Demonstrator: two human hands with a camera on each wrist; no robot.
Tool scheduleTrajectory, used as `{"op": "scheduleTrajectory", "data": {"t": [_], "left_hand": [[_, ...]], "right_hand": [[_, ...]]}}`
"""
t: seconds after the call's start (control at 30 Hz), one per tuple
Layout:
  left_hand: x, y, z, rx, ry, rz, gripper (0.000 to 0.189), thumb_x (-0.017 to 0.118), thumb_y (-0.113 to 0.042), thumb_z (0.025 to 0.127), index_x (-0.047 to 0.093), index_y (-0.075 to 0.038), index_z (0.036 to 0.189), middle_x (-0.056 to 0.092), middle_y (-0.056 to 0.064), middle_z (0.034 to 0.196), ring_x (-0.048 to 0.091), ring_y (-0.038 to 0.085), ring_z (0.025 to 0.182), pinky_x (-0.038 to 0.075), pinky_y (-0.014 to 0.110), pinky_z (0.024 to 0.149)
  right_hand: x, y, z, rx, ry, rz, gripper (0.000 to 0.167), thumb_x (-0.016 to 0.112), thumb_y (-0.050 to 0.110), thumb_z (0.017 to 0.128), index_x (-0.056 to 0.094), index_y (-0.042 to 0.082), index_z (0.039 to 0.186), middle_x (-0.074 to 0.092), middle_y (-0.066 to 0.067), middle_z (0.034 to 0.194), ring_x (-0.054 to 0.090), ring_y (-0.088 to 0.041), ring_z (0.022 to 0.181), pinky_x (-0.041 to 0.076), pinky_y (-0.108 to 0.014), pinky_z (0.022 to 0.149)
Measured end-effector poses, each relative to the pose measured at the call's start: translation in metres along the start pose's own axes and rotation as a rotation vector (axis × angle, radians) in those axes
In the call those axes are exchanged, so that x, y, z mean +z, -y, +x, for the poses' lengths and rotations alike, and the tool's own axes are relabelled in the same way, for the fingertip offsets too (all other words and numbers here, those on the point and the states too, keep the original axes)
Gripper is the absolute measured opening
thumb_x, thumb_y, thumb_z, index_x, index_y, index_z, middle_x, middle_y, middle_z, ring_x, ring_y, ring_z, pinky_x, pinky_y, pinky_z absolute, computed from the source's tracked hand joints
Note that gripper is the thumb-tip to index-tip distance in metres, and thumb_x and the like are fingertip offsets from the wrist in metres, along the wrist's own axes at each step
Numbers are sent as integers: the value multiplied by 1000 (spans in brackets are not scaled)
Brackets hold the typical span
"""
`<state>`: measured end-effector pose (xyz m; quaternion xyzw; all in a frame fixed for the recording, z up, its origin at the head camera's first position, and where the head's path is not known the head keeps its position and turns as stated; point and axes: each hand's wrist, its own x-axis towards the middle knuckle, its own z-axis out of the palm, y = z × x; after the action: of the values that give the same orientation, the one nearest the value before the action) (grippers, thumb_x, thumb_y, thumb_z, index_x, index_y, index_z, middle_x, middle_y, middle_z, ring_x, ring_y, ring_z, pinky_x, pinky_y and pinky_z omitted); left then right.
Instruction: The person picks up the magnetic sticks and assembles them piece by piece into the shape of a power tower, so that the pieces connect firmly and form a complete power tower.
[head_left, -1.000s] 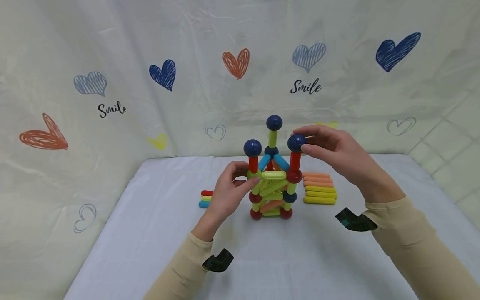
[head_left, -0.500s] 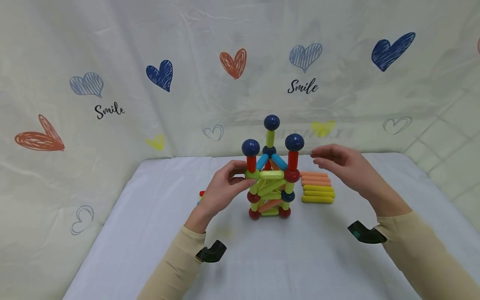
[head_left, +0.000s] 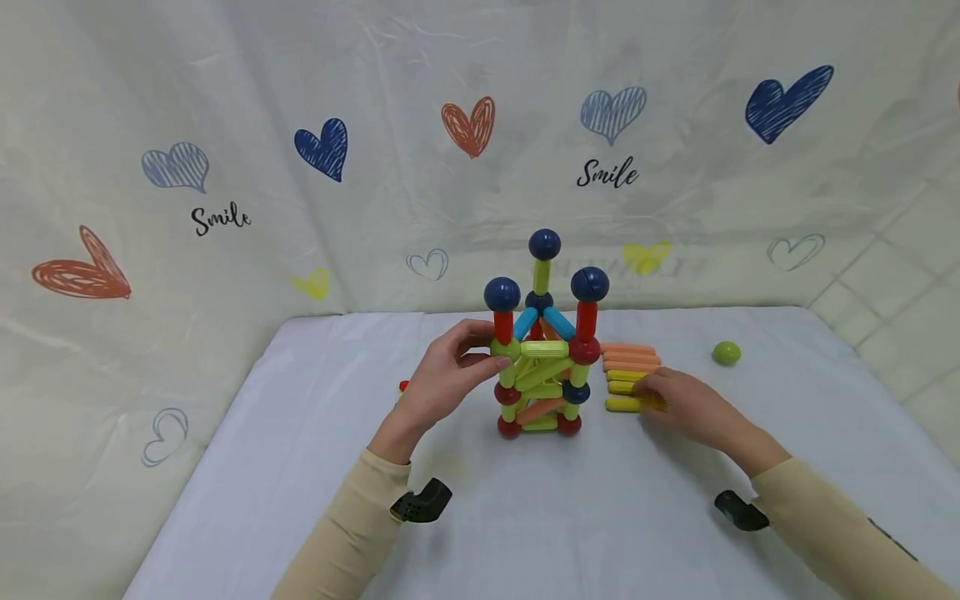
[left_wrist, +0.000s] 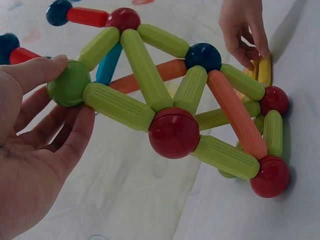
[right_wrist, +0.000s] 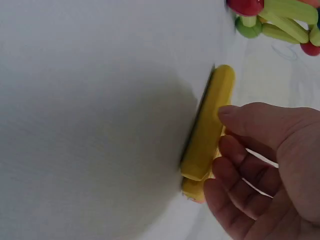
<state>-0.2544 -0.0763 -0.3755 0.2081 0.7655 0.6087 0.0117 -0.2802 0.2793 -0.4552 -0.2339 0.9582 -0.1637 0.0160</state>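
Observation:
A tower of magnetic rods and balls (head_left: 545, 350) stands on the white table, topped by three dark blue balls. My left hand (head_left: 446, 379) holds its green ball (left_wrist: 70, 84) at the left corner, thumb on one side and fingers on the other. To the right of the tower, my right hand (head_left: 697, 412) pinches the nearest yellow rod (right_wrist: 207, 130), which lies on the table. Its thumb rests on the rod and the fingers curl at the far side. More yellow rods (head_left: 622, 382) lie just behind, partly covered by that hand.
Orange rods (head_left: 630, 357) lie in a row beyond the yellow ones. A loose green ball (head_left: 726, 353) sits at the back right of the table (head_left: 585, 517). Left of the tower, a red rod end (head_left: 403, 386) shows behind my left hand. A heart-printed sheet (head_left: 375, 208) hangs behind.
My right hand has let go of the right-hand blue ball and come down to the yellow rods. The nearest rod has shifted slightly. The left hand stays on the green ball.

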Motion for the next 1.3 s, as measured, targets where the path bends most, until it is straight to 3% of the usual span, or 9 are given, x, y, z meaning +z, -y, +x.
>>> {"op": "scheduleTrajectory", "data": {"t": [0.17, 0.27, 0.5, 0.6, 0.8, 0.97, 1.1, 1.23, 1.3], "left_hand": [[0, 0, 0, 0, -1, 5, 38, 70, -15, 91, 58, -13, 127, 60, 3, 121, 58, 19, 113, 51, 29, 94], [0, 0, 1, -4, 0, 2, 38, 70, -15, 91, 58, -13, 127, 60, 4, 121, 59, 20, 113, 51, 30, 94], [0, 0, 1, -2, -3, -17, 36, 70, -16, 92, 59, -13, 126, 60, 4, 121, 60, 19, 111, 51, 30, 94], [1, 1, 0, -5, -4, -13, 38, 70, -18, 92, 58, -14, 127, 60, 4, 121, 60, 19, 111, 51, 31, 94], [2, 1, -2, 17, 18, -4, 36, 71, -18, 91, 59, -15, 125, 61, 2, 119, 59, 17, 110, 51, 30, 94], [7, 1, -2, 84, 68, -1, 32, 69, -13, 92, 59, -12, 122, 61, 3, 118, 59, 18, 109, 52, 32, 92], [12, 0, -3, 112, 81, 15, 31, 69, -11, 92, 60, -10, 121, 61, 3, 117, 61, 17, 106, 52, 31, 91], [17, -2, -4, 133, 71, 32, 29, 69, -11, 92, 60, -9, 120, 61, 3, 116, 60, 17, 105, 53, 31, 91], [18, -3, -4, 138, 62, 43, 29, 69, -11, 91, 61, -9, 119, 61, 3, 115, 60, 17, 105, 53, 30, 90]], "right_hand": [[4, 8, 0, -26, 66, -92, 22, 80, 5, 78, 66, 10, 93, 57, 2, 86, 54, -18, 81, 54, -39, 76], [3, 16, -1, -59, 138, -81, 21, 80, 7, 80, 65, 14, 93, 56, 7, 83, 50, -14, 77, 53, -33, 73], [2, 44, -3, -362, 312, 201, 20, 71, 17, 90, 66, 25, 108, 60, 14, 100, 55, -6, 86, 53, -27, 79], [6, 57, -1, -426, 338, 280, 24, 68, 17, 93, 64, 24, 116, 64, 10, 113, 60, -7, 96, 54, -30, 86], [6, 61, 8, -372, 303, 257, 26, 66, 18, 94, 64, 19, 120, 64, 3, 126, 60, -11, 108, 52, -36, 92], [4, 48, 12, -323, 248, 268, 26, 66, 16, 93, 63, 22, 119, 63, 0, 126, 59, -15, 110, 53, -37, 90], [-3, 44, 11, -325, 176, 272, 24, 68, 16, 92, 64, 21, 115, 63, 6, 116, 58, -10, 101, 54, -31, 84], [-27, 56, 5, -331, 113, 394, 17, 69, 20, 92, 66, 21, 109, 63, 8, 105, 60, -10, 92, 55, -28, 78], [-42, 69, 1, -275, 79, 504, 18, 69, 21, 93, 67, 18, 111, 65, 4, 103, 62, -14, 92, 56, -29, 78]]}}
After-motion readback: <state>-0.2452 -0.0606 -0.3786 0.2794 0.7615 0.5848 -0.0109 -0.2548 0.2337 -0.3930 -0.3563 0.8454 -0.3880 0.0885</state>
